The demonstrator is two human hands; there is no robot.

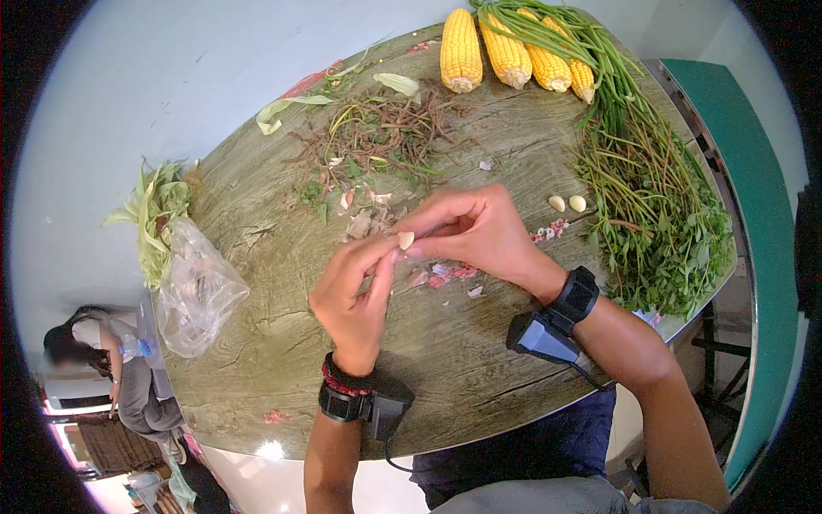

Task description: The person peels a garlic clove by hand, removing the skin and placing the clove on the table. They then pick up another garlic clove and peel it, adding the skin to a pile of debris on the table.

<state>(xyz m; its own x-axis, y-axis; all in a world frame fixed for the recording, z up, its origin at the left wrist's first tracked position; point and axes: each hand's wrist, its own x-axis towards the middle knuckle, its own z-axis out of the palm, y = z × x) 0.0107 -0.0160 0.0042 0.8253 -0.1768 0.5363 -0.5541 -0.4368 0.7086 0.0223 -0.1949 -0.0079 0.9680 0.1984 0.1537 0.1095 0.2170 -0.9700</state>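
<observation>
Near the middle of the table, my left hand (355, 287) and my right hand (479, 231) meet fingertip to fingertip. Between them is a small pale garlic clove (407, 241), pinched by the fingers of both hands. Bits of garlic skin (368, 224) lie just behind my left hand, and more scraps (454, 274) lie below my right hand. Two peeled cloves (567, 204) rest side by side to the right of my right hand.
Corn cobs (461, 53) lie at the back, beside long green beans (604, 77) and leafy greens (659, 223) on the right. Stem trimmings (385, 133) are heaped behind my hands. A plastic bag (197, 291) and husks (154, 214) sit left; a person (128, 368) is beyond.
</observation>
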